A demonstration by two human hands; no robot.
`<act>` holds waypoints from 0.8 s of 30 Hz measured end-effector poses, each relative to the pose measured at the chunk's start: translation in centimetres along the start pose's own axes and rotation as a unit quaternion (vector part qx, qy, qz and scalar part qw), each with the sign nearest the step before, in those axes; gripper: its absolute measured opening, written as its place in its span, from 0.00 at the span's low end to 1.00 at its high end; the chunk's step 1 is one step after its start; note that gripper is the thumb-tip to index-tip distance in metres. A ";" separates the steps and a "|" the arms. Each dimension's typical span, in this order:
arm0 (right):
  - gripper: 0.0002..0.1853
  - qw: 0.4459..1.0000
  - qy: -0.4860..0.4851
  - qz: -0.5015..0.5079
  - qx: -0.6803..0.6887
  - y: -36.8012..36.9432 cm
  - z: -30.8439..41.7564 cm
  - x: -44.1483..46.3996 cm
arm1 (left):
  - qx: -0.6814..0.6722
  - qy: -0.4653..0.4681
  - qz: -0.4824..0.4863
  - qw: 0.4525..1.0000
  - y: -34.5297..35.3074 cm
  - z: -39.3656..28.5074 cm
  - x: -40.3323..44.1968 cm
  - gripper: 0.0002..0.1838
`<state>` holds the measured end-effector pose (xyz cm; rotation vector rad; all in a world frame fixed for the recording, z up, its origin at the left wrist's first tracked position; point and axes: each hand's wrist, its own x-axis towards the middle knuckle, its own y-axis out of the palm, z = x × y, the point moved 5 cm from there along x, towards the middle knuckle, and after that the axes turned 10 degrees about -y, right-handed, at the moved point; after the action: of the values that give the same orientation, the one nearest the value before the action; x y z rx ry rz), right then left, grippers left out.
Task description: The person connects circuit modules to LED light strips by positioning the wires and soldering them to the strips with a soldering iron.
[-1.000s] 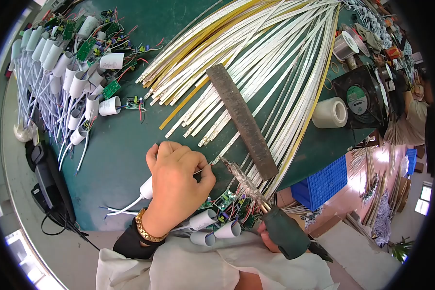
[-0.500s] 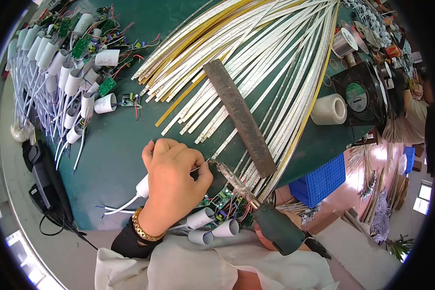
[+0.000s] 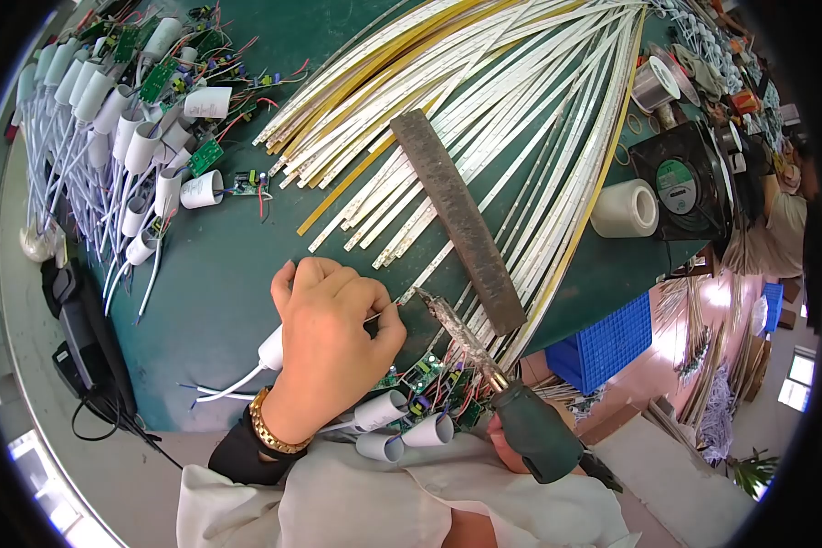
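Note:
My left hand [image 3: 333, 333], with a gold bracelet at the wrist, pinches a thin wire [image 3: 373, 317] near the end of one white LED strip [image 3: 420, 278]. My right hand [image 3: 505, 445], mostly hidden, grips the dark green handle of a soldering iron [image 3: 537, 427]. Its crusted tip is just right of that strip's end, apart from my left fingers. A rusty metal bar [image 3: 458, 224] lies across the fanned strips. Below my left hand are small green circuit boards [image 3: 422, 374] and white plastic housings [image 3: 381, 411]. Another white housing [image 3: 271, 349] with a cable sits partly behind my left hand.
Many cabled white housings and boards [image 3: 142, 146] are heaped at the left, above a black handheld tool [image 3: 80, 320]. On the right are a white roll [image 3: 625, 208], a black fan [image 3: 678, 185] and a solder spool [image 3: 655, 85]. A blue crate [image 3: 603, 342] stands beyond the table edge.
The soldering iron's tip has moved right and slightly up, away from the strip end and my left fingertips. My left hand has barely shifted and still pinches the wire.

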<state>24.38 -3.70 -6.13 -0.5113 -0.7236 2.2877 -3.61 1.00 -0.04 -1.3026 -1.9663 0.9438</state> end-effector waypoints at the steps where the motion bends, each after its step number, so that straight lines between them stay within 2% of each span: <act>1: 0.08 1.000 -0.006 0.007 0.005 0.1 -0.2 0.0 | 0.000 0.000 0.000 1.000 0.0 0.0 0.0 0.06; 6: 0.07 0.999 -0.033 0.015 -0.018 1.1 -1.0 -1.0 | -0.002 0.004 -0.002 1.000 0.0 0.0 0.0 0.06; 8: 0.06 0.982 0.058 0.008 0.182 3.2 -4.3 -3.2 | -0.002 0.005 -0.004 1.000 0.0 0.0 0.0 0.06; 9: 0.06 0.982 0.058 0.008 0.182 3.8 -5.6 -4.5 | -0.002 0.005 -0.003 1.000 0.0 0.0 0.0 0.07; 16: 0.16 0.972 0.166 0.167 -0.002 8.5 -15.6 -13.2 | -0.017 -0.016 0.002 1.000 0.0 0.1 0.0 0.07; 17: 0.16 0.972 0.166 0.167 -0.002 3.6 -11.6 -13.3 | -0.017 -0.016 0.002 1.000 0.0 0.1 0.1 0.07; 18: 0.11 0.997 -0.082 0.006 -0.009 0.6 -0.8 -0.9 | -0.025 -0.014 0.009 1.000 -0.1 0.2 0.1 0.07; 22: 0.07 0.994 -0.083 -0.025 0.070 -0.9 1.6 1.5 | -0.035 -0.006 0.021 0.999 -0.1 0.2 0.2 0.06; 24: 0.22 0.993 -0.091 0.023 0.070 -0.9 1.4 1.6 | -0.028 -0.005 0.023 0.999 0.0 0.2 0.3 0.06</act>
<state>22.95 -2.49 -4.74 -0.2596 -0.6370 2.4304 -3.85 1.23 -0.13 -1.3809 -1.9908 0.9253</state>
